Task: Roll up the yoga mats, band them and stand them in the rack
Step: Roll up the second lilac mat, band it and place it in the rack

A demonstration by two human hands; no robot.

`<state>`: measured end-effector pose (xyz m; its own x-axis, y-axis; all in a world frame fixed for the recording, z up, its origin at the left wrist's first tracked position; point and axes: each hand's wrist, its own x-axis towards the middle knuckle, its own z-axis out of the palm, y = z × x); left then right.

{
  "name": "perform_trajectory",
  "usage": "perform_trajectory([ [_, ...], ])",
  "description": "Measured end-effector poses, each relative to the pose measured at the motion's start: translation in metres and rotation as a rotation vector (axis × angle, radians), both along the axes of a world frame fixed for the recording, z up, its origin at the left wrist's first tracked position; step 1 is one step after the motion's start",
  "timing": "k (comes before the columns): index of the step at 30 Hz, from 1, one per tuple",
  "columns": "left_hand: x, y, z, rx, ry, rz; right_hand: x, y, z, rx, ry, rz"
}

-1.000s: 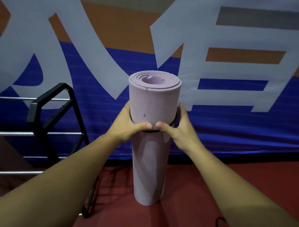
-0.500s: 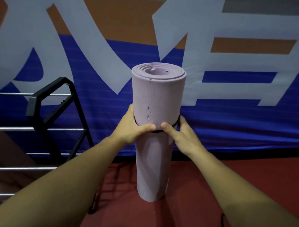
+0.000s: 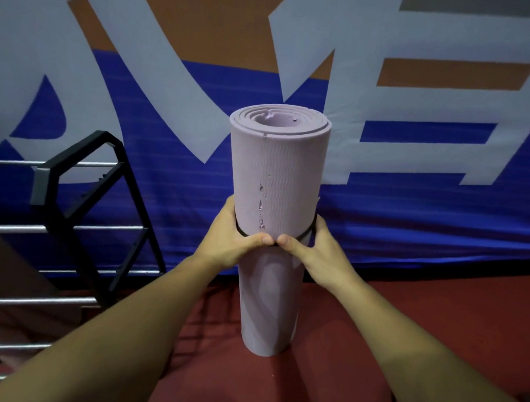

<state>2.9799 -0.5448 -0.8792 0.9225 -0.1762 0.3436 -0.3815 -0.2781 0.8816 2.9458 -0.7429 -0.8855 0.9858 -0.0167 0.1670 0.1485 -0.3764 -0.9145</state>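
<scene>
A rolled lilac yoga mat [image 3: 277, 177] stands upright on the red floor in the middle of the view. A thin black band [image 3: 309, 230] circles it about midway up. My left hand [image 3: 231, 239] wraps round the mat's left side at the band, thumb across the front. My right hand [image 3: 316, 251] does the same on the right side, its thumb tip almost touching the left thumb over the band. Small nicks mark the mat's front seam.
A black metal rack [image 3: 75, 198] with horizontal silver bars [image 3: 19, 229] stands to the left of the mat. A blue, orange and white banner [image 3: 409, 207] hangs along the wall behind. Red floor [image 3: 434, 329] stretches to the right.
Both hands have slid the band a little further down the mat. The mat shows taller above my hands, and my view has moved closer.
</scene>
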Motion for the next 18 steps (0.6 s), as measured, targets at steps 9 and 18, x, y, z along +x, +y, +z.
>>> perform_trajectory([
  [9, 0.007, -0.013, -0.006, -0.083, -0.017, 0.08, 0.01, 0.007, 0.013, 0.161, -0.106, -0.038],
  [18, 0.001, 0.001, -0.006, -0.031, 0.02, 0.055, 0.006, 0.004, 0.009, 0.114, -0.077, 0.022],
])
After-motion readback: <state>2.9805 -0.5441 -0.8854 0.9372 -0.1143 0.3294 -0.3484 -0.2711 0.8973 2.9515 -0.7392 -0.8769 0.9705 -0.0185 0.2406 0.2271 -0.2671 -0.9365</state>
